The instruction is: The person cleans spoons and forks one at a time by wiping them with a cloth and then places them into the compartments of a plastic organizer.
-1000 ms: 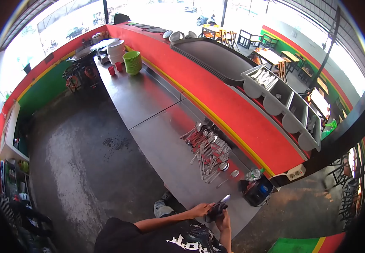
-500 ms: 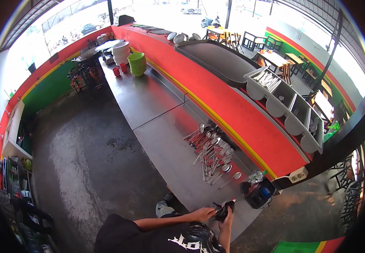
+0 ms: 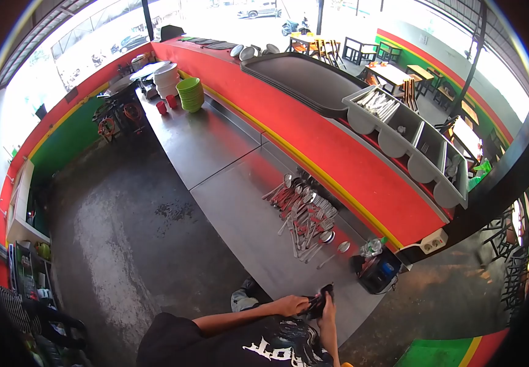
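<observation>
Near the metal counter's front edge, my left hand (image 3: 291,305) is closed on one side of a dark cloth (image 3: 317,302). My right hand (image 3: 328,312) grips the other side of that cloth. Whether something is wrapped inside it is too small to tell. Beyond my hands, a loose pile of spoons and forks (image 3: 304,214) lies on the metal counter (image 3: 227,208). One spoon (image 3: 343,247) sits at the pile's near end. To the right of it stand a black box-shaped device (image 3: 379,275) and a clear plastic bottle (image 3: 371,247).
Along the red ledge (image 3: 313,140) are stacked dark trays (image 3: 304,76) and a grey cutlery holder (image 3: 411,137). Green bowls (image 3: 190,95) and red cups (image 3: 161,108) stand at the counter's far end. Another person (image 3: 38,315) is at the lower left.
The view has shifted slightly. The cloth has turned in my hands, and the lighter tip that stuck out of it no longer shows clearly. The person at lower left has moved a little.
</observation>
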Motion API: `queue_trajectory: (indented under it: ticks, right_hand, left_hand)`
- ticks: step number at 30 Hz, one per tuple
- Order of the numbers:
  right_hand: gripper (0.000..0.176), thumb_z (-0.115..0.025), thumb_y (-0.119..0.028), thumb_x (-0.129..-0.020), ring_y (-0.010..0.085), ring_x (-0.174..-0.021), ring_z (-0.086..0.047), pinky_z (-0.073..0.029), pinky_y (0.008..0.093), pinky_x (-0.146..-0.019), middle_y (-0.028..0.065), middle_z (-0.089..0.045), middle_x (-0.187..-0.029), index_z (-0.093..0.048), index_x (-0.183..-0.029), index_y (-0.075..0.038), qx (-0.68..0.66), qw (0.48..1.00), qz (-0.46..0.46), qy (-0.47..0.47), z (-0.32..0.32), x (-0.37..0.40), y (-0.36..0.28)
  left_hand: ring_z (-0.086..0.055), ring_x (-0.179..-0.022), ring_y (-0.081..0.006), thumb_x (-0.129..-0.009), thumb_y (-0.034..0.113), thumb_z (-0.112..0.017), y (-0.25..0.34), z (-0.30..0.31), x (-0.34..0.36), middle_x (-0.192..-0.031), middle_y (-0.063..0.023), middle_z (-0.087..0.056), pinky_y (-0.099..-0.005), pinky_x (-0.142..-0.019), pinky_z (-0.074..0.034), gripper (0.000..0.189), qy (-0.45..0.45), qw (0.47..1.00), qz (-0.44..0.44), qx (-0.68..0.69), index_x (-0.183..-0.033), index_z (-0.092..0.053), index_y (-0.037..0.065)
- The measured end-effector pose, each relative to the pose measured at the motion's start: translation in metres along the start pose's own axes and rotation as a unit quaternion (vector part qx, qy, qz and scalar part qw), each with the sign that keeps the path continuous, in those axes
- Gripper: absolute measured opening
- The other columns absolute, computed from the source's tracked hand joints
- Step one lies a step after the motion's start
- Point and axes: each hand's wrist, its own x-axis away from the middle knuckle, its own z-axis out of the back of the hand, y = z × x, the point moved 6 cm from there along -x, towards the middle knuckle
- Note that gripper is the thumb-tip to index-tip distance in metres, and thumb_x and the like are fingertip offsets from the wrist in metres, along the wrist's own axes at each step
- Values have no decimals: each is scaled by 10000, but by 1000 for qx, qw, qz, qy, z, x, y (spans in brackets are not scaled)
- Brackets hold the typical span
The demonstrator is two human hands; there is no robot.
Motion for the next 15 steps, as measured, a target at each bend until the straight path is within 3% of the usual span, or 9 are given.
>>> queue_trajectory:
  ticks: [4,7,10,13,15]
  right_hand:
    - [294,-624,-290,-931,177,-735,-650,-526,318,-648,83,-683,-869,-649,-1010,-7,-11,998,21,59,11,-1,-7]
    - [387,-680,-359,-885,190,-739,-640,-521,335,-650,83,-662,-866,-635,-1026,-1,21,991,9,130,11,7,-18]
    - [581,-723,-510,-785,258,-792,-632,-521,406,-715,101,-634,-937,-622,-1053,-5,36,985,14,170,23,-1,-16]
    - [495,-739,-428,-810,221,-734,-623,-507,377,-635,83,-612,-844,-624,-1019,6,12,979,30,203,23,2,-19]
    - [491,-733,-421,-813,218,-737,-623,-506,373,-643,81,-624,-866,-626,-1036,3,8,975,33,222,20,6,-25]
  left_hand:
    - [-588,-772,-441,-987,314,-487,14,-1,-1,-793,-215,-612,-493,-661,-425,292,-57,998,-27,20,-922,-552,37]
    - [-582,-768,-442,-989,326,-482,7,-7,-5,-800,-214,-611,-492,-662,-423,299,-72,997,-35,-3,-924,-554,43]
    - [-584,-743,-430,-988,339,-483,10,-7,-6,-785,-209,-608,-479,-653,-429,309,-83,996,-28,-14,-924,-564,47]
    - [-594,-706,-392,-985,343,-487,13,-7,-7,-753,-186,-607,-459,-642,-437,319,-105,994,-9,2,-915,-578,44]
    - [-596,-671,-339,-986,334,-488,16,-6,-7,-723,-157,-604,-433,-628,-439,319,-113,993,-11,22,-907,-587,41]
